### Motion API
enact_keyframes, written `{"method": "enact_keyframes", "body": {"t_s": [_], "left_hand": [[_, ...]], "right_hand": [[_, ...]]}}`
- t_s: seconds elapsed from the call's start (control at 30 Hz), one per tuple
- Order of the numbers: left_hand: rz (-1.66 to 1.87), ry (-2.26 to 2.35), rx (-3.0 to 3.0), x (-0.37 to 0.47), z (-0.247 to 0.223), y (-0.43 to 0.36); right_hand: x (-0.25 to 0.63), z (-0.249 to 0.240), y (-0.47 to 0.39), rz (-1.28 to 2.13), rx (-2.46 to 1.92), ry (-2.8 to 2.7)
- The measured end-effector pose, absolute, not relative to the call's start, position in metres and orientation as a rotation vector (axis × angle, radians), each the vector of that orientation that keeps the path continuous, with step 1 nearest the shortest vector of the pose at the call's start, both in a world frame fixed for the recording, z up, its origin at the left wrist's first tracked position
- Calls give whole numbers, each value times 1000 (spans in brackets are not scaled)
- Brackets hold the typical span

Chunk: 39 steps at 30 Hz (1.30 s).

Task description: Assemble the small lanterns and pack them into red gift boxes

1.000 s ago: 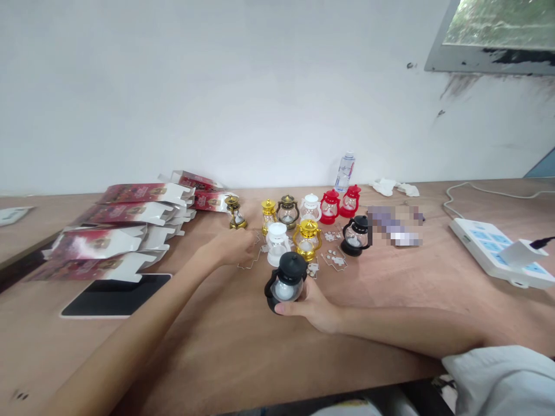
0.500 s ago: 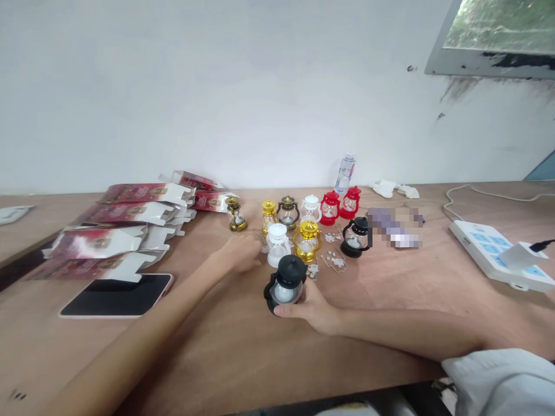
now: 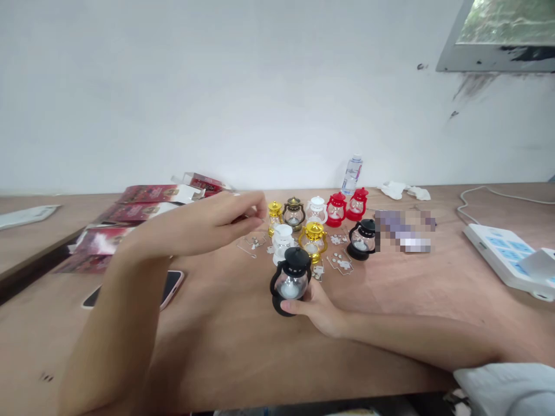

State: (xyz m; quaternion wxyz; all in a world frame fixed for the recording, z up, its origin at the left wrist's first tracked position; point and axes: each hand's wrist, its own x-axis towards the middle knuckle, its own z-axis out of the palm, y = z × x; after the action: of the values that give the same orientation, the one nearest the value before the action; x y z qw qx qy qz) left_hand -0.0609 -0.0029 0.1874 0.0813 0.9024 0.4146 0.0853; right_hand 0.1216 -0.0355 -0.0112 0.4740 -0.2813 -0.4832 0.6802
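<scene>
A small black lantern (image 3: 291, 283) with a clear globe and a white candle inside stands upright in the grip of my right hand (image 3: 323, 309), thumb across its base. My left hand (image 3: 217, 222) is raised at the left of the lantern group, its fingers curled and pressed together; whatever they hold, if anything, is hidden behind them. Closest to my left fingertips is a gold lantern (image 3: 274, 215). A white lantern (image 3: 283, 242) and another gold lantern (image 3: 313, 241) stand just behind the black one. The bronze lantern formerly at the left end is out of sight behind my left hand.
Further lanterns stand behind: bronze (image 3: 293, 215), white (image 3: 317, 211), red (image 3: 336, 209) and black (image 3: 363, 240). Small metal parts (image 3: 340, 263) lie among them. Red boxes (image 3: 143, 212) and a phone (image 3: 173, 289) are left; a power strip (image 3: 505, 260) is right; a bottle (image 3: 352, 173) stands behind.
My left hand has lifted off the tabletop beside the white lantern and moved up and back, over the bronze lantern's place. My right hand keeps hold of the black lantern, now slightly more upright.
</scene>
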Motion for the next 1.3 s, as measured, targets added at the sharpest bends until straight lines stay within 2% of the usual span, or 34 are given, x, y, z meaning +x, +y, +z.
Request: {"method": "enact_keyframes", "body": {"t_s": [0.13, 0.3, 0.7, 1.3], "left_hand": [[359, 1111, 2641, -43, 184, -4], [326, 954, 2609, -34, 167, 9], [435, 1158, 2605, -38, 168, 12], [687, 946, 2351, -32, 162, 20]], "right_hand": [[121, -15, -36, 1701, -701, -1135], [122, -19, -37, 1698, -720, -1151], [122, -18, -36, 1676, -726, -1158], [121, -13, -36, 1700, -738, -1145]]}}
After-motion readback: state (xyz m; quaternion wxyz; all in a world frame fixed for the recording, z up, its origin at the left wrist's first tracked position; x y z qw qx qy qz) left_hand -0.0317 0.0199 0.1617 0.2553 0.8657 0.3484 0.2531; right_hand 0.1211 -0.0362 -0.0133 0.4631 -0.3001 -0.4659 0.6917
